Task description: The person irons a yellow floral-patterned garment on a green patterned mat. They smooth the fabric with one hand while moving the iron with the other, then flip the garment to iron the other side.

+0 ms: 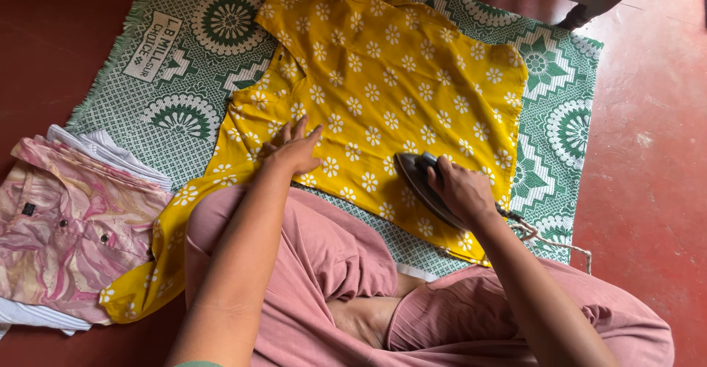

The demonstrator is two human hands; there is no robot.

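Our right hand is closed around the handle of the iron, which rests w/ its flat side on the lower edge of the yellow dress. Our left hand lies open, fingers spread, pressing the cloth flat so it does not slide. The dress is spread on a green mat on the red floor, as padding we think. Folded clothes lie at left, apart from the iron.
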